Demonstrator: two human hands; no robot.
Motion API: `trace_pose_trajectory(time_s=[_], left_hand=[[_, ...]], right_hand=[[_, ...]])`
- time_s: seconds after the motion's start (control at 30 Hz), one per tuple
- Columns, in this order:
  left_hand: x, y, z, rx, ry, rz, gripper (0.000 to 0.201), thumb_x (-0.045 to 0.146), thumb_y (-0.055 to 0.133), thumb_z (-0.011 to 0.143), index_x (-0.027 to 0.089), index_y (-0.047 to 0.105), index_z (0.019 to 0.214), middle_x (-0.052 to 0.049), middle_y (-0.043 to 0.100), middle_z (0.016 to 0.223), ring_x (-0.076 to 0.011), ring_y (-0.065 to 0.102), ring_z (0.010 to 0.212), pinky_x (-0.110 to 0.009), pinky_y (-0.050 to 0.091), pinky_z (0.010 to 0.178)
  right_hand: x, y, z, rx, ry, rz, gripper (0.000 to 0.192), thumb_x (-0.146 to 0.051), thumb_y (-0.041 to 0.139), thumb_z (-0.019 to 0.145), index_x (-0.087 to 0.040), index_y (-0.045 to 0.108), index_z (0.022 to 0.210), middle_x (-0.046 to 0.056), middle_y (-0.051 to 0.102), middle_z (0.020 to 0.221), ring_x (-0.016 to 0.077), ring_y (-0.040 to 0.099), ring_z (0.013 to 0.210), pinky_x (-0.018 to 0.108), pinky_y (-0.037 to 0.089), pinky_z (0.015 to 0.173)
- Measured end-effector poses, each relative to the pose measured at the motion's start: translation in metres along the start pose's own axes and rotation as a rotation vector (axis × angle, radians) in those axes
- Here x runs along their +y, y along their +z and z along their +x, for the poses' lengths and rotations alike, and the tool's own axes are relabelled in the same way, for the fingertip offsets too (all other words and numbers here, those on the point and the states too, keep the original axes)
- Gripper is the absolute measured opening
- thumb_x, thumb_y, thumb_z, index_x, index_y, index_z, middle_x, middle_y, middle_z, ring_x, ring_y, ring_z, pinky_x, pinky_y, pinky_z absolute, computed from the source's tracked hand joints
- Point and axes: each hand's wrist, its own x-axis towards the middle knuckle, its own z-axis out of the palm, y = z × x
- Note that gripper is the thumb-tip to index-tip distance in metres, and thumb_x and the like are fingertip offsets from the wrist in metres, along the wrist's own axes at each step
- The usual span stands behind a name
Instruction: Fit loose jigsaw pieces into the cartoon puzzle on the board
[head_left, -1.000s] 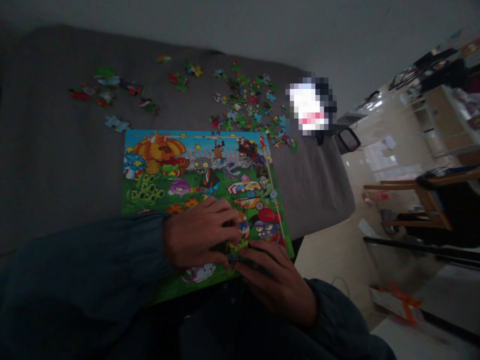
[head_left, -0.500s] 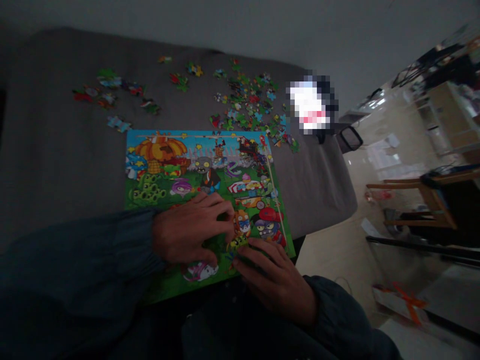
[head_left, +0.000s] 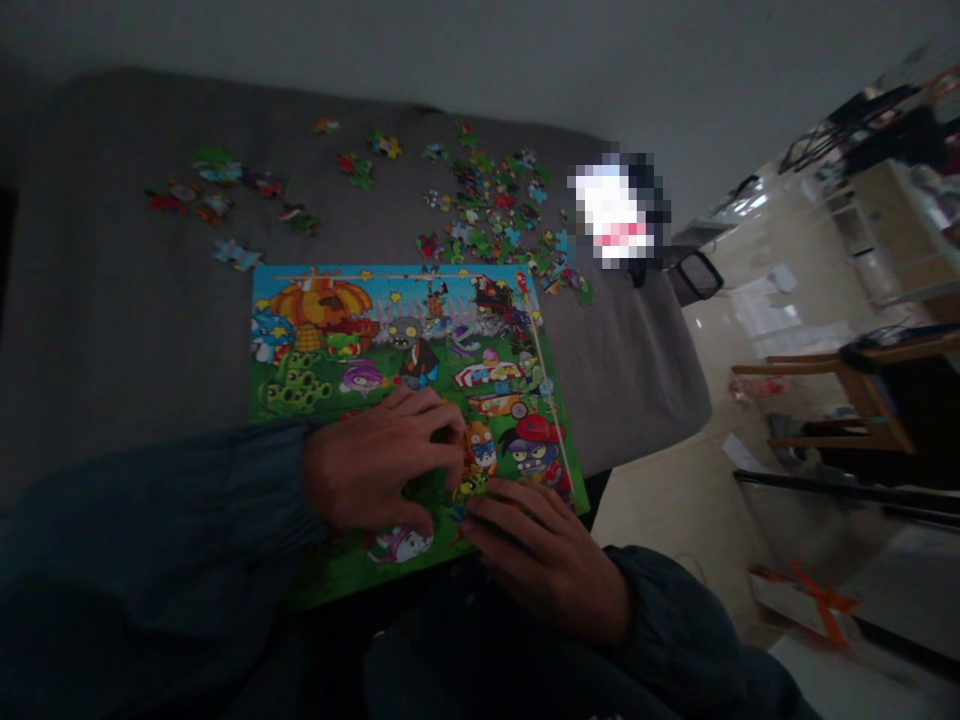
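A colourful cartoon jigsaw puzzle board point(head_left: 495, 400) lies flat in front of me, with a pumpkin, zombies and plants on it. My left hand point(head_left: 386, 455) is over its lower middle, fingers bent and thumb apart, fingertips down near an orange figure point(head_left: 480, 445). To its right, my right hand point(head_left: 536, 545) has its fingers stretched over the lower right part. The fingertips touch the board beside a small yellow-green figure point(head_left: 472, 487). No loose piece shows in either hand; part of the surface beneath them is hidden.
Many loose puzzle pieces point(head_left: 495, 200) lie beyond the board, with a smaller group point(head_left: 217, 185) at the left. They rest on a grey cloth-covered surface point(head_left: 630, 370). A blurred-out bright object point(head_left: 615, 210) stands at the right. A wooden chair point(head_left: 832, 400) is farther right.
The view has shifted slightly. Both hands stay at nearly the same places on the board, and the loose pieces lie as before.
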Motion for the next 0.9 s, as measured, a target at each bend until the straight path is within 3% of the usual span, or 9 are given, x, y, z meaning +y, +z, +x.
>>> trace_pose_trajectory(time_s=[0.37, 0.5, 0.63, 0.73, 0.9], left_hand=[[0.002, -0.002, -0.003, 0.003, -0.043, -0.064, 0.043, 0.036, 0.09, 0.056, 0.025, 0.063, 0.087, -0.001, 0.054, 0.107, -0.0255, 0.047, 0.101, -0.035, 0.033, 0.082], [-0.001, -0.015, -0.011, 0.064, -0.053, -0.134, 0.035, 0.048, 0.08, 0.069, 0.026, 0.063, 0.092, -0.003, 0.055, 0.11, -0.025, 0.048, 0.102, -0.035, 0.037, 0.084], [-0.016, -0.035, -0.021, 0.242, -0.095, -0.165, 0.021, 0.046, 0.063, 0.086, 0.026, 0.064, 0.093, -0.002, 0.058, 0.102, -0.0216, 0.05, 0.099, -0.034, 0.038, 0.086], [-0.035, -0.043, -0.024, 0.366, -0.166, -0.131, 0.024, 0.042, 0.052, 0.093, 0.022, 0.064, 0.088, -0.002, 0.06, 0.089, -0.0185, 0.054, 0.085, -0.031, 0.041, 0.078], [-0.061, -0.043, -0.022, 0.445, -0.306, -0.086, 0.03, 0.044, 0.047, 0.093, 0.02, 0.064, 0.087, -0.001, 0.061, 0.072, -0.0163, 0.055, 0.066, -0.026, 0.041, 0.06]], right_hand=[[-0.004, 0.005, 0.004, 0.016, -0.009, 0.008, 0.025, -0.022, 0.053, 0.094, -0.017, 0.063, 0.117, 0.002, 0.065, 0.125, 0.0228, 0.051, 0.119, 0.038, 0.046, 0.096], [0.007, -0.015, 0.01, 0.054, -0.03, 0.062, 0.026, -0.021, 0.057, 0.091, -0.019, 0.062, 0.117, 0.004, 0.066, 0.12, 0.0216, 0.054, 0.114, 0.037, 0.05, 0.093], [0.046, -0.055, 0.025, 0.125, -0.004, 0.084, 0.03, -0.017, 0.059, 0.09, -0.018, 0.06, 0.12, 0.008, 0.065, 0.118, 0.0219, 0.052, 0.118, 0.039, 0.049, 0.096], [0.09, -0.076, 0.055, 0.208, 0.021, 0.154, 0.028, -0.019, 0.057, 0.091, -0.02, 0.06, 0.119, 0.007, 0.067, 0.11, 0.0189, 0.058, 0.107, 0.039, 0.051, 0.092], [0.163, -0.073, 0.135, 0.164, 0.137, 0.125, 0.028, -0.025, 0.056, 0.092, -0.015, 0.062, 0.117, 0.011, 0.067, 0.114, 0.0208, 0.061, 0.107, 0.042, 0.048, 0.096]])
